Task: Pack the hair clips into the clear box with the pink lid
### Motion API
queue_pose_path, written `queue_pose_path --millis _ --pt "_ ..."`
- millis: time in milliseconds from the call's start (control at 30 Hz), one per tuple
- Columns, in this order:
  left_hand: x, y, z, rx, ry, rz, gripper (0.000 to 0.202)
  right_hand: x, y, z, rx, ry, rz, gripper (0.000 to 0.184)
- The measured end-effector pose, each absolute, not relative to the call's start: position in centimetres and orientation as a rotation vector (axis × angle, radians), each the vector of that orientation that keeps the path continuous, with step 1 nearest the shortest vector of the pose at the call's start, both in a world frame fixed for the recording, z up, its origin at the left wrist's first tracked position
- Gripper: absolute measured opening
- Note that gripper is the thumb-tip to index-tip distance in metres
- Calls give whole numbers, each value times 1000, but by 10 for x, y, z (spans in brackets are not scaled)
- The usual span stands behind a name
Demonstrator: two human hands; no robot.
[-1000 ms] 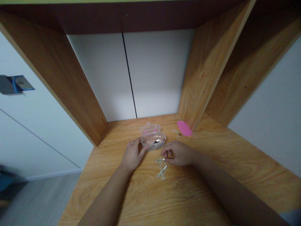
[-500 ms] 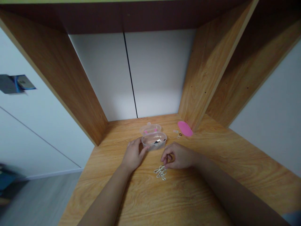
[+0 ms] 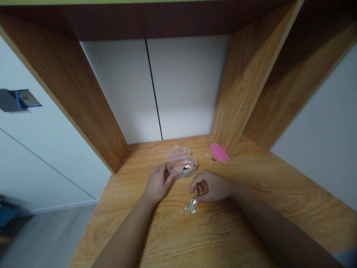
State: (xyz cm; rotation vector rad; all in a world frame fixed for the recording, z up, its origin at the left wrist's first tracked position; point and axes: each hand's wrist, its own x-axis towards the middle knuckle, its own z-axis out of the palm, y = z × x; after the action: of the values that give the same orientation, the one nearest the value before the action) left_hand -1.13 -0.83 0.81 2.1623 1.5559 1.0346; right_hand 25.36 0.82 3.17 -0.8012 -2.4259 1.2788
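Observation:
With thumb and fingers, my left hand (image 3: 158, 184) grips the left end of a small oval clear plastic box (image 3: 178, 175). Its hinged lid (image 3: 177, 153) lies open behind it, with pink bits showing in the lid area. Some small dark item rests inside the box. My right hand (image 3: 210, 185) is closed in a pinch at the near right of the box. From its fingertips hangs a small cluster of shiny silver wire loops (image 3: 192, 206), just over or touching the desk; I cannot tell which. Their exact kind is too small to make out.
A pink oval piece (image 3: 219, 152) lies at the back right, against the foot of an upright wooden panel (image 3: 237, 93). Beside it are small rings, among them a black one (image 3: 213, 159). Wooden side panels and a dark shelf (image 3: 150, 20) frame the desk (image 3: 212, 238).
The silver loops have swung together into a tighter bunch under my right fingertips. My left hand stays on the box, and the box has not moved.

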Motion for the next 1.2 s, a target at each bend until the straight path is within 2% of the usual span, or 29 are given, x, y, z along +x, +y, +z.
queue_pose_path --millis 267,533,633,833,1200 --pt "-11 -8 7 2165 1557 1031 42 258 12 36 -762 -2552 1133 32" --pt "-11 -9 8 2156 1552 1035 41 257 8 42 -785 -2647 1102 51" --pt "-10 -9 9 2145 1552 1031 42 257 8 40 -767 -2671 1087 47" --pt "-10 -9 9 2157 1565 1018 43 253 6 38 -688 -2650 1036 22" --pt "-11 -8 5 2168 1558 1042 41 249 4 41 -720 -2601 1011 23"
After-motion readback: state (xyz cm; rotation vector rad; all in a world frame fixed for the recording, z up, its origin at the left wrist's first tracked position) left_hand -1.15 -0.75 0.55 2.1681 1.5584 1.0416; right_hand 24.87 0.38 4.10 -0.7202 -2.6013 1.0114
